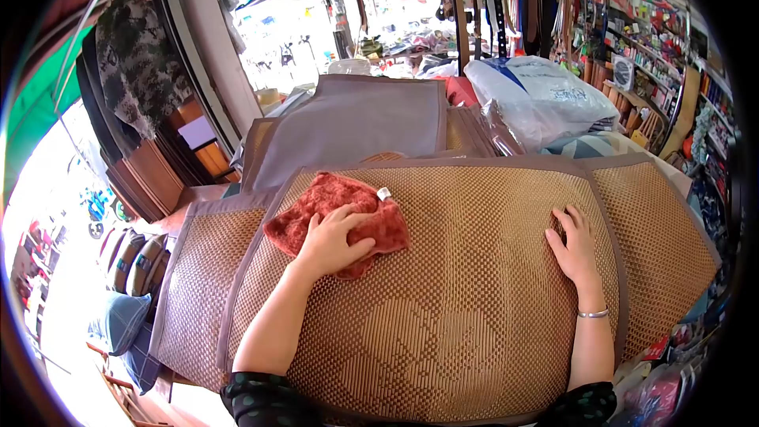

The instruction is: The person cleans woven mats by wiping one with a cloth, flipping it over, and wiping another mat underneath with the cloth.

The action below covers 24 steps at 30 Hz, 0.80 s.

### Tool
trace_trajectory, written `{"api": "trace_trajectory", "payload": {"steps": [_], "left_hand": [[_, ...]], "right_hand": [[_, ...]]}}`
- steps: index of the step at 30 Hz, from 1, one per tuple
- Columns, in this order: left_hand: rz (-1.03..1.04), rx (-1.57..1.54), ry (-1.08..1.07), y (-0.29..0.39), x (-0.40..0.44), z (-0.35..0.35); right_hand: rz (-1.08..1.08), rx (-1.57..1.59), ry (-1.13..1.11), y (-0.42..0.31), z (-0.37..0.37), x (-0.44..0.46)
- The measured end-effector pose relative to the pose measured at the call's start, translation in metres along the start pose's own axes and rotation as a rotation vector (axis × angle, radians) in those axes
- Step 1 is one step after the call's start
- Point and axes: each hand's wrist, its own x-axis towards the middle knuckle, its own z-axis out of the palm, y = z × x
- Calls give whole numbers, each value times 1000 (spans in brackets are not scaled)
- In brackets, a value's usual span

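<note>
A woven tan mat (pixel 490 269) with a grey-brown border spreads in front of me, with a floral pattern in its lower middle. On its upper left lies a crumpled red plush cloth (pixel 387 225) with a small white tag. My left hand (pixel 336 241) presses down on this cloth, its fingers bent into the fabric and the thumb out to the side. My right hand (pixel 575 247) rests palm down near the mat's right border, fingers apart and holding nothing. A silver bracelet (pixel 593 314) circles the right wrist.
More woven mats (pixel 656 245) stick out beneath on both sides. Behind lies a grey sheet-like mat (pixel 360 115), beside a plastic-wrapped package (pixel 545 99). Cushions (pixel 122 320) sit at lower left. Hanging belts (pixel 530 8) and stocked shelves (pixel 648 55) stand at the back right.
</note>
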Motion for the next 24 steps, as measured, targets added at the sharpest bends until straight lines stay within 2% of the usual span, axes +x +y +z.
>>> {"api": "trace_trajectory", "payload": {"steps": [1,3,5,7,9,11,13,15,16,18,20,22,24], "left_hand": [[7,2,1,2,-3,5],[231,6,-47,36,-10,5],[384,-20,-206,82,-21,4],[627,-36,-241,112,-36,19],[765,-71,-243,133,-50,36],[829,-71,-196,136,-51,36],[872,-172,71,122,-41,32],[772,-159,198,94,-24,18],[635,-162,204,79,-19,8],[275,-204,174,53,-9,6],[67,-166,38,19,-2,15],[68,-82,-7,5,0,18],[59,-66,-15,7,-1,15]], "right_hand": [[4,0,5,0,1,1],[-8,13,9,1,1,0],[18,6,12,-8,-2,-1],[39,-8,11,-10,-6,-2],[-14,36,-3,-7,-6,0],[-136,181,5,-11,-5,-1],[-240,473,-44,-36,-10,-5],[-382,491,-167,-74,-30,-13],[-502,406,-220,-95,-36,-17],[-710,242,-316,-133,-30,-28],[-846,174,-392,-161,-7,-48],[-887,242,-427,-172,11,-50],[-831,161,-449,-174,9,-27]]}}
